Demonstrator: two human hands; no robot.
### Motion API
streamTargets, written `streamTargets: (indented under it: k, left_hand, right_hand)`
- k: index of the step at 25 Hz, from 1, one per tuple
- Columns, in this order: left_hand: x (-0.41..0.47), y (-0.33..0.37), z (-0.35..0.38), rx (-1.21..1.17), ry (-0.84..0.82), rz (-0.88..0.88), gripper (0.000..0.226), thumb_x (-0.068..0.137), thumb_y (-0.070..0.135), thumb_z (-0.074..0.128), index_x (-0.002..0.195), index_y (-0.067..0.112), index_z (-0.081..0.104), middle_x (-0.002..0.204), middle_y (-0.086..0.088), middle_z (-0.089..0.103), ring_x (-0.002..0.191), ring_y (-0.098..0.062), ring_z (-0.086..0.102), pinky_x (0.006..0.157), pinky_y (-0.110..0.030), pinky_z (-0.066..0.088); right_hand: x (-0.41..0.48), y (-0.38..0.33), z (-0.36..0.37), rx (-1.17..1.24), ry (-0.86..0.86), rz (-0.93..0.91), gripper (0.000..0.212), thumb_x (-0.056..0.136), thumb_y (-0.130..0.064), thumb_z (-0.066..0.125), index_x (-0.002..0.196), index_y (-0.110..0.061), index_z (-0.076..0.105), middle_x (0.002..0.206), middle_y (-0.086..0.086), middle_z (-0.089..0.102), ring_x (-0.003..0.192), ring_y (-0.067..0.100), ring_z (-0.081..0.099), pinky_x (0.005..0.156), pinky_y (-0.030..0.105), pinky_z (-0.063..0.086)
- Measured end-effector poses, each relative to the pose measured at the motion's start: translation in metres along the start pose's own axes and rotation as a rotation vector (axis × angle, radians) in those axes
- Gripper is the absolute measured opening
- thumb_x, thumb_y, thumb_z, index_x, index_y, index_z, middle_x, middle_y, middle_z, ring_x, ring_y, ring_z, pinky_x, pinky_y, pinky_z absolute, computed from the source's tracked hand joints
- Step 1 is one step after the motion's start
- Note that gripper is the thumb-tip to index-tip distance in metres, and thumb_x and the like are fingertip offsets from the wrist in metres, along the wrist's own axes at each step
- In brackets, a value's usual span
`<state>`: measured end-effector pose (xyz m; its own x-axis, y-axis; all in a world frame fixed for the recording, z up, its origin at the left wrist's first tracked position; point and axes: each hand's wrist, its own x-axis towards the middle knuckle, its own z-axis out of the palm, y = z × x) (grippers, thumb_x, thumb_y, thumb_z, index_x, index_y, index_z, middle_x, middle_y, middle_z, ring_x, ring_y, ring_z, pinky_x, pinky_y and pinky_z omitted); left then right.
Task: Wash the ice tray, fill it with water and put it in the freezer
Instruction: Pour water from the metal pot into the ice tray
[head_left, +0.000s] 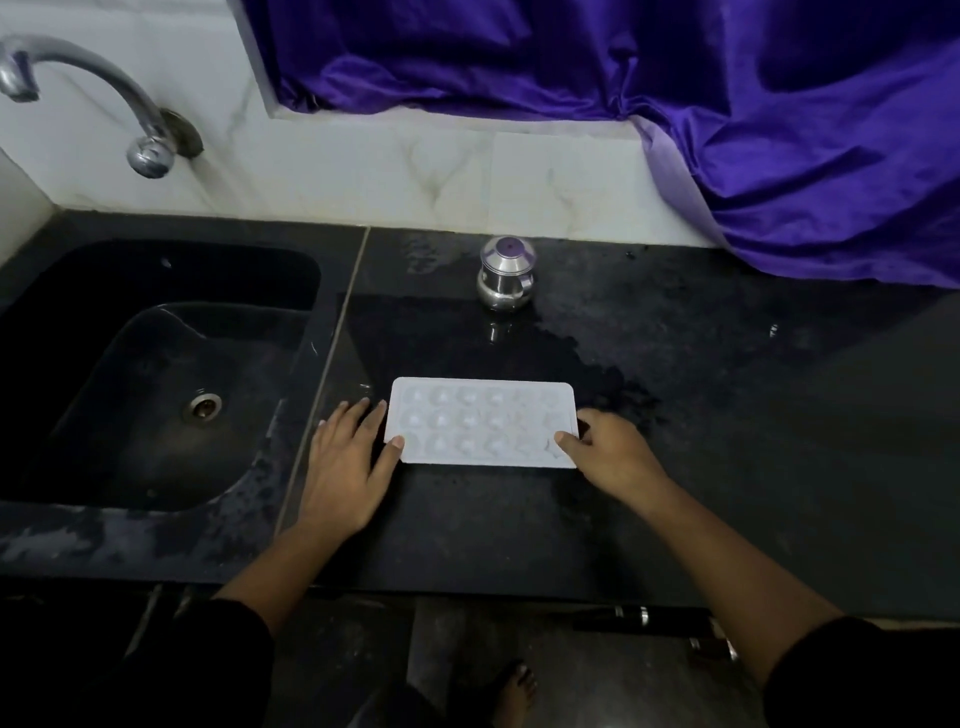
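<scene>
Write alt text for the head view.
A white ice tray lies flat on a wet black counter; the left hand touches its left edge, the right hand pinches its right end. A black sink and tap are to the left, a small steel pot behind the tray.

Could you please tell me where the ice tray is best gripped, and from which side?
Probably take the ice tray by the rim at its two short ends, one hand from each side. It lies flat on the counter with its long side towards the person, so a two-ended hold should keep it level. The left hand and right hand are at those ends, thumbs on the rim.
</scene>
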<state>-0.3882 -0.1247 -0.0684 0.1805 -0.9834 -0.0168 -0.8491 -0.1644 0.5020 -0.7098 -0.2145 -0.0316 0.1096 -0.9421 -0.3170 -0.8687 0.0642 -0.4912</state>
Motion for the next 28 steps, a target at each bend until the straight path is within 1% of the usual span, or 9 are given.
streamTargets:
  k: [3,5,7,11,13,16,20,23,28]
  left_hand:
    - [-0.003,-0.002,0.005,0.001,0.052,0.034,0.08,0.098,0.073,0.03,0.165,0.028,0.032,0.169,-0.002,0.036,0.161,-0.025,0.019,0.131,-0.052,0.013]
    - [-0.004,-0.003,0.008,0.014,0.068,0.05,0.083,0.096,0.079,0.032,0.164,0.032,0.035,0.168,-0.002,0.038,0.16,-0.024,0.019,0.13,-0.053,0.014]
    - [-0.003,-0.004,0.01,0.034,0.077,0.051,0.088,0.092,0.084,0.033,0.162,0.032,0.038,0.167,-0.003,0.038,0.16,-0.024,0.02,0.13,-0.054,0.014]
    - [0.0,-0.006,0.015,0.065,0.123,0.068,0.094,0.087,0.089,0.038,0.16,0.03,0.042,0.165,-0.005,0.042,0.159,-0.027,0.026,0.129,-0.054,0.018]
    - [0.001,-0.006,0.016,0.065,0.142,0.074,0.094,0.087,0.09,0.041,0.159,0.029,0.044,0.164,-0.006,0.044,0.158,-0.027,0.028,0.128,-0.055,0.02]
    - [0.001,-0.006,0.017,0.067,0.16,0.076,0.094,0.085,0.09,0.044,0.158,0.029,0.045,0.163,-0.005,0.044,0.158,-0.026,0.028,0.128,-0.054,0.02]
    - [0.002,-0.005,0.017,0.08,0.16,0.07,0.095,0.085,0.09,0.045,0.157,0.029,0.046,0.163,-0.005,0.044,0.158,-0.026,0.029,0.128,-0.054,0.019]
    - [0.002,-0.005,0.017,0.076,0.151,0.062,0.096,0.084,0.091,0.047,0.157,0.029,0.045,0.163,-0.003,0.044,0.158,-0.025,0.028,0.128,-0.054,0.019]
    - [0.002,-0.004,0.017,0.068,0.15,0.06,0.095,0.084,0.09,0.047,0.158,0.03,0.045,0.163,-0.004,0.044,0.158,-0.025,0.028,0.128,-0.055,0.02]
  right_hand:
    - [0.015,-0.008,-0.014,-0.053,0.089,-0.022,0.048,0.097,-0.05,0.062,0.134,-0.018,0.059,0.12,0.002,0.061,0.103,0.022,0.065,0.087,0.041,0.055]
    - [0.031,-0.026,-0.024,0.094,0.159,-0.075,0.047,0.097,-0.045,0.065,0.135,-0.018,0.061,0.123,0.002,0.06,0.107,0.019,0.064,0.091,0.036,0.053]
    - [0.056,-0.05,-0.034,0.32,0.153,-0.107,0.042,0.097,-0.04,0.069,0.131,-0.015,0.064,0.119,0.001,0.064,0.103,0.016,0.065,0.088,0.032,0.053]
    - [0.109,-0.091,-0.038,0.648,0.139,-0.068,0.027,0.097,-0.035,0.07,0.118,-0.018,0.063,0.111,-0.001,0.069,0.098,0.02,0.071,0.077,0.035,0.062]
    - [0.133,-0.104,-0.032,0.739,0.2,-0.007,0.021,0.097,-0.035,0.07,0.108,-0.02,0.059,0.107,0.001,0.068,0.095,0.024,0.071,0.067,0.036,0.062]
    - [0.16,-0.111,-0.019,0.75,0.269,0.053,0.02,0.097,-0.037,0.068,0.089,-0.022,0.058,0.093,0.004,0.07,0.079,0.022,0.071,0.068,0.042,0.064]
    - [0.171,-0.11,-0.012,0.891,0.17,-0.005,0.025,0.105,-0.021,0.058,0.083,-0.012,0.065,0.079,0.004,0.066,0.063,0.01,0.061,0.054,0.026,0.054]
    - [0.168,-0.106,-0.019,1.11,0.073,0.025,0.028,0.103,-0.011,0.053,0.076,-0.01,0.06,0.071,0.004,0.06,0.064,0.015,0.059,0.059,0.027,0.051]
    - [0.126,-0.078,-0.048,1.259,0.037,-0.042,0.034,0.098,-0.015,0.052,0.064,-0.016,0.048,0.06,0.0,0.047,0.053,0.015,0.046,0.051,0.028,0.038]
